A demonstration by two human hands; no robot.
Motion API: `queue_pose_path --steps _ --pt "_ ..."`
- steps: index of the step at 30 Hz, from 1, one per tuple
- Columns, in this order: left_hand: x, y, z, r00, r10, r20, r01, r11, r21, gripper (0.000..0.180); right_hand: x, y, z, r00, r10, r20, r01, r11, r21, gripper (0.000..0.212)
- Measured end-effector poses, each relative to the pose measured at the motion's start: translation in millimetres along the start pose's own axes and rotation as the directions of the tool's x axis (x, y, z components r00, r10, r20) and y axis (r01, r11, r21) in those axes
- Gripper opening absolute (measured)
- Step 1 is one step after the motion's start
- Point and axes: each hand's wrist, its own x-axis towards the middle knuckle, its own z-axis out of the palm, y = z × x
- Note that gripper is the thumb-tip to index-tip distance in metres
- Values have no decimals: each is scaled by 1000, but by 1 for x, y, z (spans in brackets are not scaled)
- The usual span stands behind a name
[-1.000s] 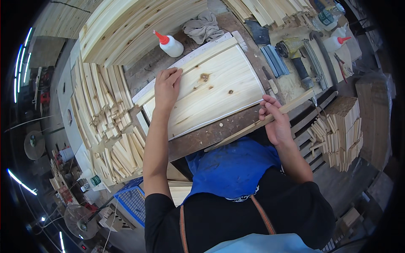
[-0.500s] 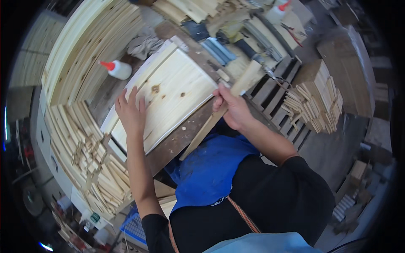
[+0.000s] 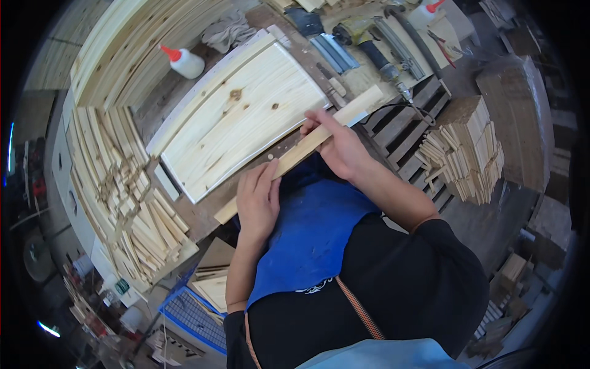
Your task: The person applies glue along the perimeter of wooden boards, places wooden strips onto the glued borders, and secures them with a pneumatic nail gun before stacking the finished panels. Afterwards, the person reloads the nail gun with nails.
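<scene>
A long narrow wooden strip (image 3: 301, 147) runs slantwise in front of me, along the near edge of the workbench. My left hand (image 3: 258, 195) is closed on its left part, fingers over the top. Farther right, my right hand (image 3: 340, 146) grips the same strip between thumb and fingers. Just beyond lies a pale wooden panel (image 3: 246, 117) with dark knots and a white line along its near edge. A separate wooden strip (image 3: 212, 92) lies along the panel's far side.
A white bottle with a red tip (image 3: 184, 63) stands behind the panel, near a crumpled cloth (image 3: 227, 32). A nail gun (image 3: 375, 55) lies at the back right. Stacked strips (image 3: 132, 203) fill the left, and a bundle of wood pieces (image 3: 464, 154) sits right on a pallet.
My left hand has left the panel and come down onto the wooden strip. The strip has swung flatter, its left end now higher and farther left. The bench scene has shifted slightly in view.
</scene>
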Motion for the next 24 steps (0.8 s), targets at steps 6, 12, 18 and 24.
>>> queue_pose_path --steps 6,12,18,24 --pt "-46 -50 -17 998 -60 -20 62 995 74 41 -41 31 -34 929 362 82 -286 840 -461 40" --pt "-60 -70 -9 995 -65 -71 79 972 220 39 -42 27 -49 934 320 159 -122 704 -699 38" --pt "-52 -70 -7 986 -32 -165 71 968 239 38 -29 -12 -28 961 80 263 181 535 -825 32" --pt "-54 -81 -9 938 126 -323 -40 964 262 31 43 -69 15 714 -387 584 516 -273 -812 36"
